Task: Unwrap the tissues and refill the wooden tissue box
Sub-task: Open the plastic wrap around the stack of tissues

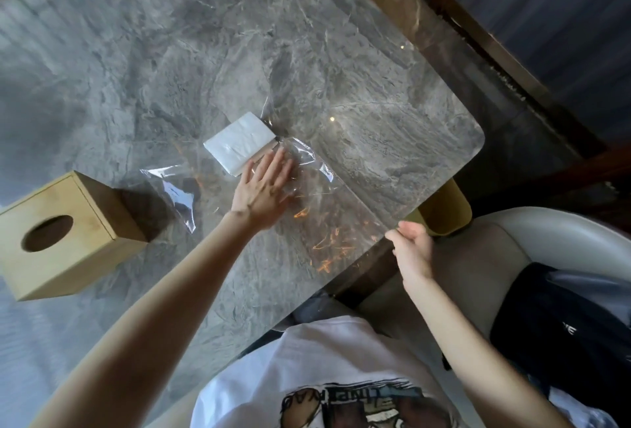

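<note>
A white stack of tissues [239, 142] lies on the marble table, at the far end of a clear plastic wrap [341, 219] that is spread open around it. My left hand [263, 188] rests flat on the wrap, fingers spread, with the fingertips touching the near edge of the stack. At the table's right edge my right hand [413, 250] pinches the wrap's corner and holds it slightly lifted. The wooden tissue box [65, 233], with an oval hole in its top, stands at the left, apart from both hands.
The grey marble table [170, 52] ends in a rounded corner at the right. A beige chair [495, 257] with a dark bag [563, 325] on it stands to the right, and a yellow table leg [444, 212] shows below the edge.
</note>
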